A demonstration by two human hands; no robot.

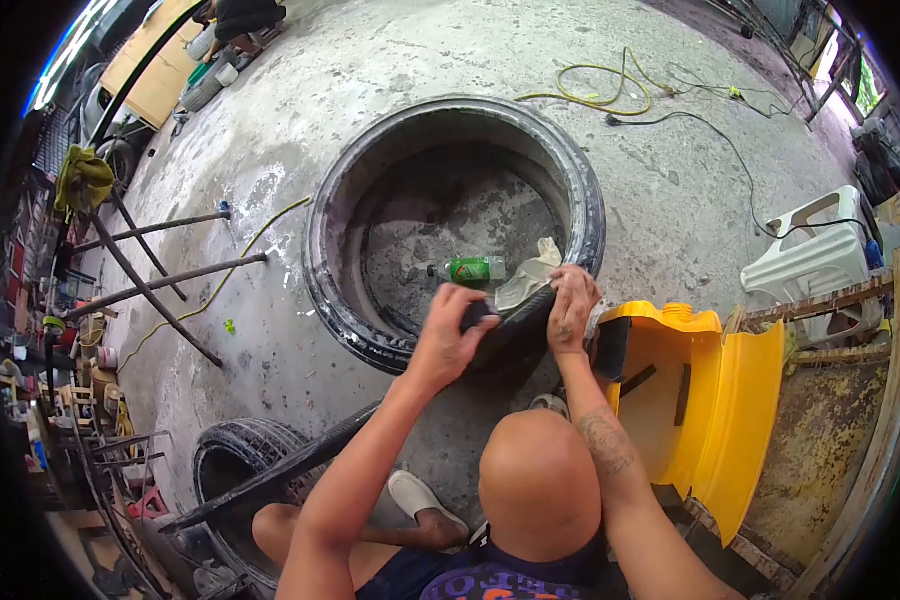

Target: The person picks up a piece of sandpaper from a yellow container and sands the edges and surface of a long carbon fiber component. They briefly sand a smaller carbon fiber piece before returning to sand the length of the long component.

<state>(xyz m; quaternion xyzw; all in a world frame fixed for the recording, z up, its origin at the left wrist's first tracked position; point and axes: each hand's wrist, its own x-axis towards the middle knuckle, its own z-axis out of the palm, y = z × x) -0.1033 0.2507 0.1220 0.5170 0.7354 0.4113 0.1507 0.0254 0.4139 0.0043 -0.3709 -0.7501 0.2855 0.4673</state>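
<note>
My left hand point(442, 342) is closed around a small dark block point(477, 315), just above a long black rubber strip point(310, 455). The strip slants from the lower left up to the rim of a large tire point(323, 258) that lies flat on the floor. On the strip's upper end, at the tire's right edge, my right hand point(572, 312) is closed with the fingers wrapped over it. A pale crumpled cloth or glove point(530, 275) hangs on the tire's inner side beside that hand. Inside the tire a green-labelled plastic bottle point(472, 268) lies on its side.
A yellow plastic shell point(740, 400) stands at my right, with a white plastic stool point(815, 245) beyond. Another tire point(245, 455) is at lower left. Metal stand legs point(150, 275), a yellow hose point(610, 100) and black cables point(710, 125) lie around. A person point(245, 20) crouches far left.
</note>
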